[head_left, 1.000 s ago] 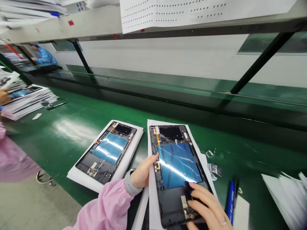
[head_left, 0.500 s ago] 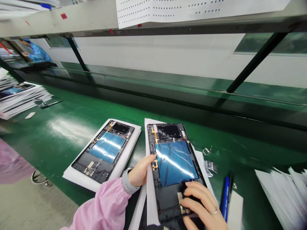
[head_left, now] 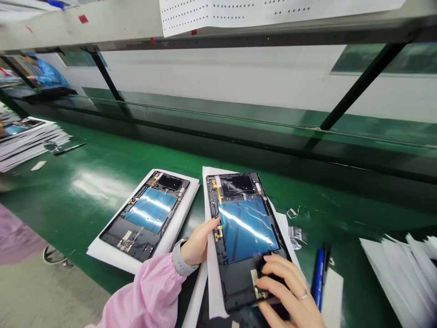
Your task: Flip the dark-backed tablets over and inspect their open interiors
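An opened tablet (head_left: 249,228), with a blue film over its middle and a dark panel at its top, lies tilted on a white foam sheet (head_left: 215,291). My left hand (head_left: 198,243) grips its left edge, closed, thumb on top and the other fingers hidden underneath. Over the lower right corner is my right hand (head_left: 290,291), its fingers bent and their tips at a small circuit board (head_left: 260,289). Whatever those fingertips pinch is too small or hidden to make out. Another opened tablet (head_left: 152,209) rests on white sheets to the left.
A blue pen (head_left: 318,278) and a white strip (head_left: 332,296) lie at right, near crumpled clear plastic (head_left: 297,237). White sheets (head_left: 399,273) are stacked at far right, and another stack (head_left: 41,141) stands at far left beside tweezers (head_left: 70,149). A person in blue (head_left: 51,73) is in the background.
The whole view has shifted slightly. Both hands stay at the same places on the tablet, with only a slight movement of the right fingers.
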Action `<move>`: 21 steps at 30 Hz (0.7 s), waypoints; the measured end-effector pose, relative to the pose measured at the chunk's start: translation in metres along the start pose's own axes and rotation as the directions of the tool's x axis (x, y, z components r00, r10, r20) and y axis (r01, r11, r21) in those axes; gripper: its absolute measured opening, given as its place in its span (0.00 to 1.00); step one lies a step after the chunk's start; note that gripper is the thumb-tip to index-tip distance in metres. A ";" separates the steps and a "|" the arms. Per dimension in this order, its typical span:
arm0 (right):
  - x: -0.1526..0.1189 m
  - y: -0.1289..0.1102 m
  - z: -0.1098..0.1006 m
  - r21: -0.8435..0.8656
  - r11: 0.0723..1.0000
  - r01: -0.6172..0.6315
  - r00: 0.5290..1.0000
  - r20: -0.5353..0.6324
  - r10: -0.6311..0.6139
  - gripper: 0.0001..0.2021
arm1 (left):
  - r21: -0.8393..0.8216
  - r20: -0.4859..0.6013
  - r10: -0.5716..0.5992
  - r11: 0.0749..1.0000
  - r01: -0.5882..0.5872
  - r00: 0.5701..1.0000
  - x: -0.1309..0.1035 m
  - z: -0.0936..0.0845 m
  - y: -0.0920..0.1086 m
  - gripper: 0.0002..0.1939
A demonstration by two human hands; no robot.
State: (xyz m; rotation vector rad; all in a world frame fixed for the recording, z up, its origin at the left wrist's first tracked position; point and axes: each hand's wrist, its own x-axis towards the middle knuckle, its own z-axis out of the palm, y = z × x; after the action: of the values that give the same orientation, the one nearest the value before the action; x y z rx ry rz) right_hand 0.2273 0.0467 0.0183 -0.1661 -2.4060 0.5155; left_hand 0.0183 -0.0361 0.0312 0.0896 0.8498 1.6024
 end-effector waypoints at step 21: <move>-0.013 0.019 -0.016 0.649 0.387 -0.655 0.522 0.017 0.853 0.24 | -0.053 0.074 -0.099 0.993 0.103 0.992 -0.002 0.002 0.008 0.29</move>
State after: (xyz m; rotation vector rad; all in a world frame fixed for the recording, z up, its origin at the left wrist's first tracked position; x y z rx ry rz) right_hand 0.2477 0.0654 0.0143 -1.0559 -1.5780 1.5167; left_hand 0.0127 -0.0365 0.0379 0.0617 0.7415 1.5183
